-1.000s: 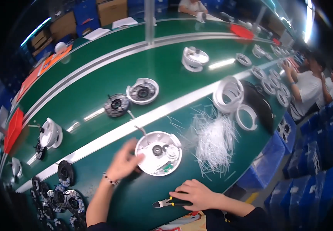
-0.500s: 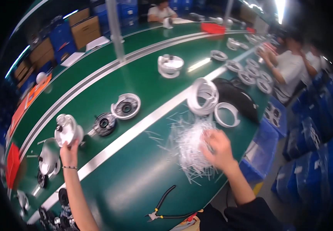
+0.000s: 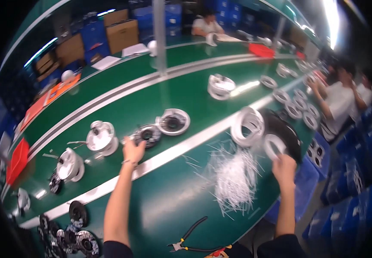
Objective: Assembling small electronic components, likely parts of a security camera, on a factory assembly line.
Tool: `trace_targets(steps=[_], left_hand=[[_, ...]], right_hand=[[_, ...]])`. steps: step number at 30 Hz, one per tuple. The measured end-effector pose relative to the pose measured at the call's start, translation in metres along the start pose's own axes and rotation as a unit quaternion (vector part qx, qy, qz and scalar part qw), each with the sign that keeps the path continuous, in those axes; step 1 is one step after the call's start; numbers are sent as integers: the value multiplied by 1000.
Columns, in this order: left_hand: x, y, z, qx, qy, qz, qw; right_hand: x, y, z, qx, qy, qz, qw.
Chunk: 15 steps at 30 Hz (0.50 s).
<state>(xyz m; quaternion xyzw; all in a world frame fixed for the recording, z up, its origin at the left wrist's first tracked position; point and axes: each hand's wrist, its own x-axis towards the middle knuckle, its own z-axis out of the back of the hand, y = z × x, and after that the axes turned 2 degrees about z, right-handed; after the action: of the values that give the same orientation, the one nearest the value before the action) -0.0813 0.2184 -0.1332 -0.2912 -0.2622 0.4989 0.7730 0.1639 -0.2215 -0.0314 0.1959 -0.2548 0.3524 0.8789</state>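
Note:
My left hand [image 3: 133,150] reaches over the white strip to a black round part [image 3: 148,135] with an open centre. Its thumb and fingers close on the near left edge, slightly blurred. Just beyond lies a white shell [image 3: 173,121] with a black centre. On the right, my right hand [image 3: 285,168] grips the near edge of a white ring [image 3: 274,145], which lies beside stacked white rings [image 3: 247,127]. Between my arms is a pile of thin whitish plastic strips [image 3: 236,180]. White housings [image 3: 101,136] stand left of my left hand.
Cutting pliers [image 3: 188,241] with black and yellow handles lie at the near edge. Several black round parts [image 3: 72,234] crowd the lower left. A black bag-like thing [image 3: 282,131] sits behind the ring. Blue bins [image 3: 300,185] stand at right. Co-workers [image 3: 341,94] sit farther along.
My left hand has let go of a white housing, now standing on the table, and moved right to the black round part. My right hand went from the strips to the white ring. The view shifted.

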Motion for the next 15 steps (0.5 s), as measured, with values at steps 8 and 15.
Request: trace_targets(steps=[8,15], left_hand=[[-10,-40,13,-424,79,237,871],[-119,0,83,-487,85,132,859]], right_hand=[[-47,152,47,289,9,212,934],[-69,225,-21,323,227,406,824]])
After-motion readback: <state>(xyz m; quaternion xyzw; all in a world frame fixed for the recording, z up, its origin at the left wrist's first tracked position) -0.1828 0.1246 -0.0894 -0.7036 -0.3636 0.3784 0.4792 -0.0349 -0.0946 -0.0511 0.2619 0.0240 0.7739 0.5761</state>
